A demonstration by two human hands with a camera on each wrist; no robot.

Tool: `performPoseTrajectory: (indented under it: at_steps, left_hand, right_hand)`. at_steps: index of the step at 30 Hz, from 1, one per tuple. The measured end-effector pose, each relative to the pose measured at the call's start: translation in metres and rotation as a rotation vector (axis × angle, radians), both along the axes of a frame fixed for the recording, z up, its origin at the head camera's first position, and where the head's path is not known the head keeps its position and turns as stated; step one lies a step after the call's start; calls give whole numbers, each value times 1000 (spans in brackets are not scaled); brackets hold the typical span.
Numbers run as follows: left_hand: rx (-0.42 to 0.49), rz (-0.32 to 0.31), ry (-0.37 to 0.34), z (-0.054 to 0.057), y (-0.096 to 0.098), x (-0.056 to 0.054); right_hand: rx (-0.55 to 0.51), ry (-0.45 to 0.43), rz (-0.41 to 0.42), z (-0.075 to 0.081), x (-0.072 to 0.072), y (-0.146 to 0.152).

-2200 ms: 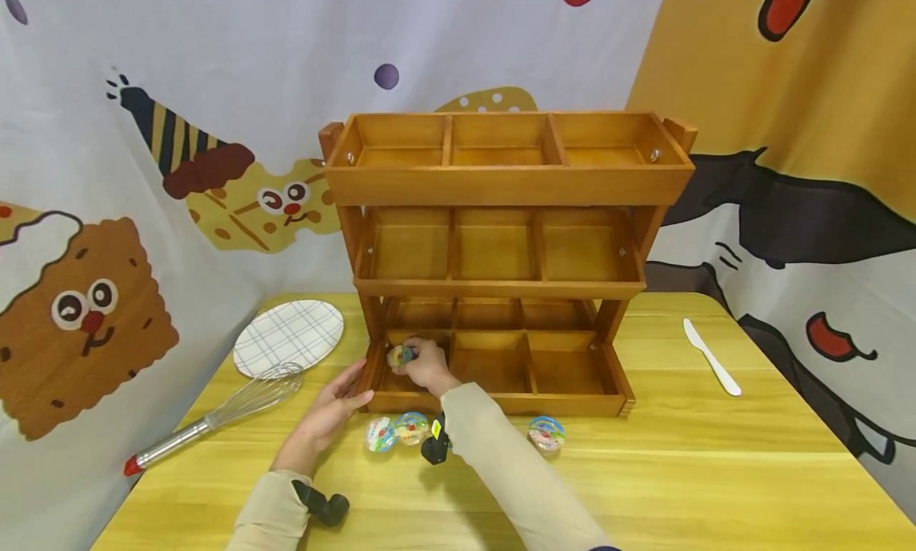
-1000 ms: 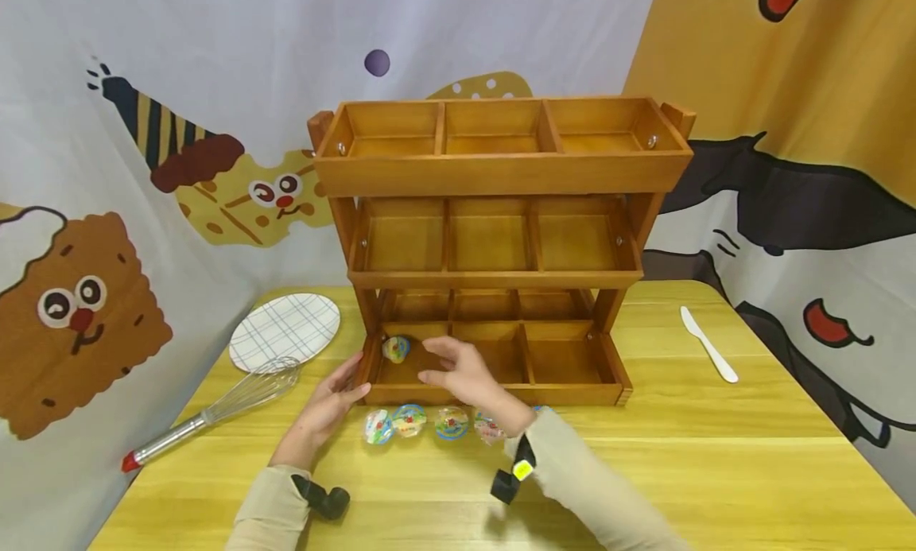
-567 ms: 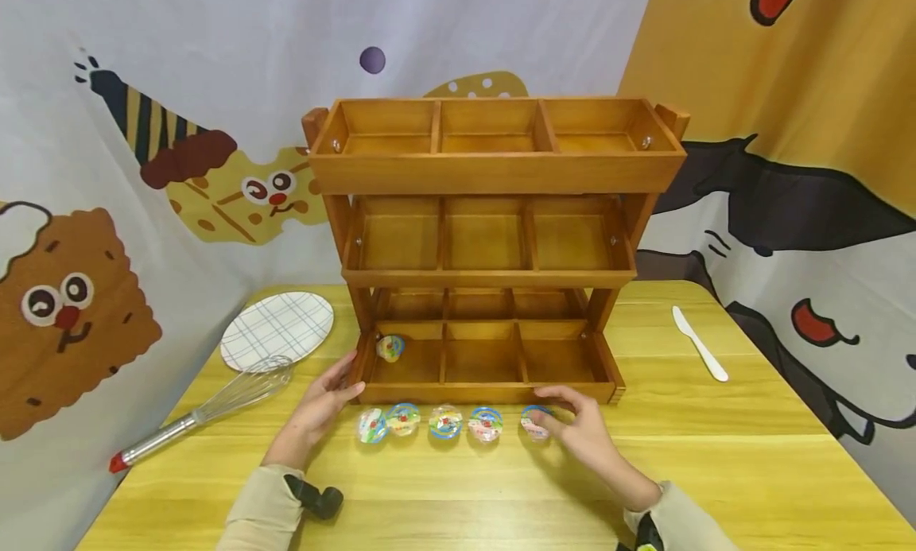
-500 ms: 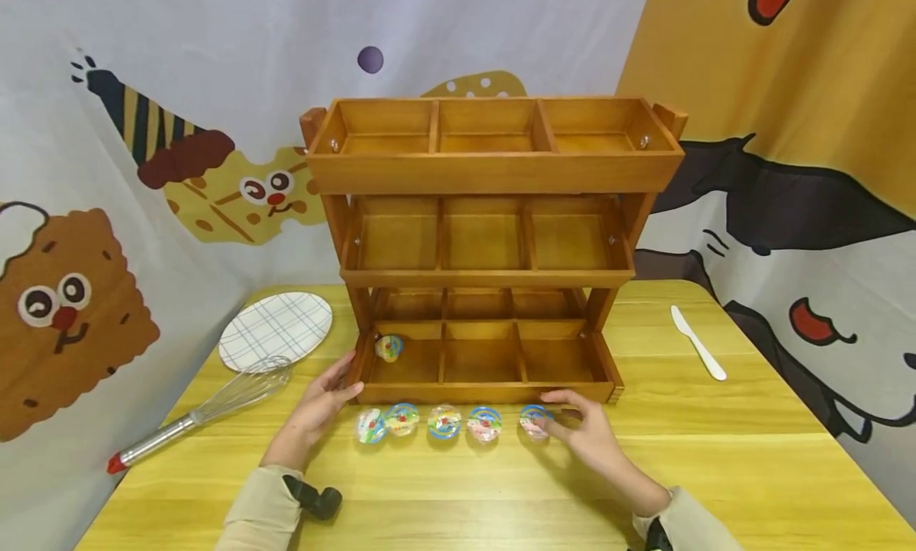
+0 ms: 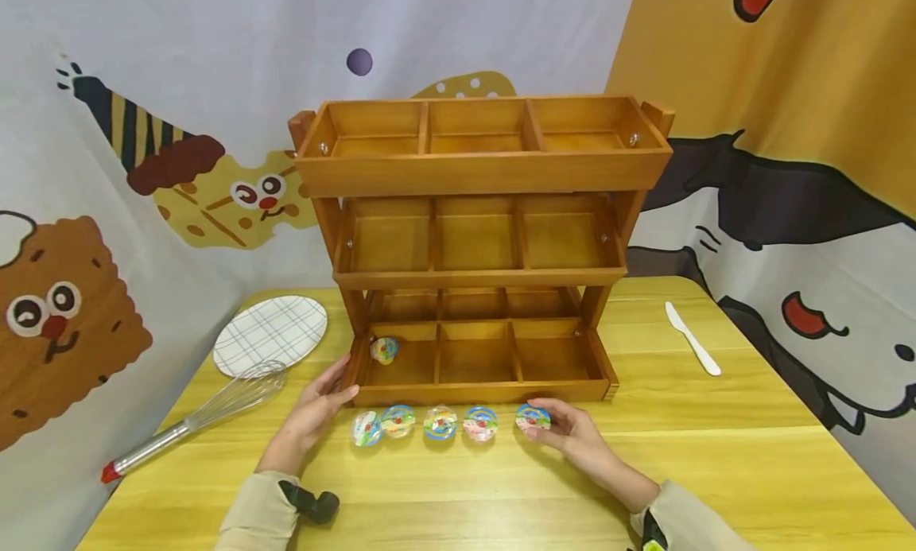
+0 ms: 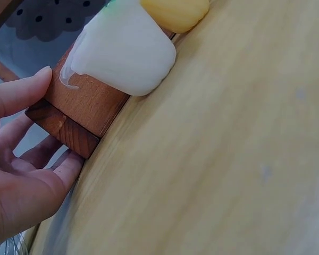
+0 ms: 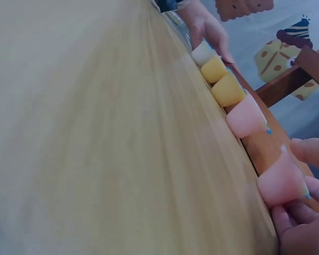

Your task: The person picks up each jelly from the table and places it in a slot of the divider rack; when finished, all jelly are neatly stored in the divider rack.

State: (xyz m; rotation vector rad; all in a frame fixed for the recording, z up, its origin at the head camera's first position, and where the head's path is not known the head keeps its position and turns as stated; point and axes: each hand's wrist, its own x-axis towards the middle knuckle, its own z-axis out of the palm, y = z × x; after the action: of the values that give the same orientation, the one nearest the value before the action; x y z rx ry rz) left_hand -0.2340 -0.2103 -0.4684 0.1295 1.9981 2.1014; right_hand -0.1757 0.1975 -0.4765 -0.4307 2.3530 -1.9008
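Note:
My right hand [image 5: 583, 442] holds the rightmost jelly cup [image 5: 533, 417], thumb on its near side and index finger at its far side. In the right wrist view this jelly cup [image 7: 283, 183] is pink with a peel-off lid. My left hand [image 5: 309, 416] grips the front left corner of the wooden rack [image 5: 483, 393], thumb on the front board and fingers round the end. Along the rack's front lie a white jelly cup [image 6: 128, 50], two yellow ones and another pink jelly cup [image 7: 247, 118]. One more jelly cup [image 5: 384, 350] leans in the bottom tier's left compartment.
The rack rises in three tiers, each split into three compartments, and fills the back middle of the table [image 5: 444, 511]. A checked plate [image 5: 270, 335] and a whisk [image 5: 207, 416] lie left. A white plastic knife [image 5: 692, 338] lies right. A printed curtain hangs behind.
My right hand has left the cup in the bottom left compartment, moved right, and closed its fingers onto the rightmost cup. My left hand has stayed at the rack's corner.

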Motion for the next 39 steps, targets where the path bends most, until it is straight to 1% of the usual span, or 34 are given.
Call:
performPoseTrajectory:
  at_steps: [2, 6, 17, 20, 23, 26, 30, 32, 36, 39]
  left_hand:
    - [-11, -2, 0, 1, 0, 1]
    - [-9, -5, 0, 3, 1, 2]
    - [27, 1, 9, -2, -1, 2]
    - [10, -4, 10, -3, -2, 2]
    - [-4, -18, 14, -3, -2, 1]
    - [9, -26, 9, -2, -2, 0]
    - [31, -16, 3, -1, -2, 0]
    - [26, -15, 1, -1, -2, 0]
    - [20, -15, 0, -1, -2, 0]
    - [21, -9, 2, -2, -2, 1]
  right_hand:
    - [-10, 5, 12, -1, 0, -1]
    - [-13, 0, 4, -2, -1, -2]
    - [-22, -13, 14, -3, -1, -3]
    - [-16, -11, 22, -3, -1, -2]
    - [8, 0, 13, -1, -3, -2]
    - [44, 12, 4, 1, -5, -2]
    - [87, 26, 16, 3, -6, -1]
    - [109, 43, 19, 3, -6, 0]
    - [156, 64, -13, 4, -8, 0]
    - [173, 45, -50, 8, -9, -4]
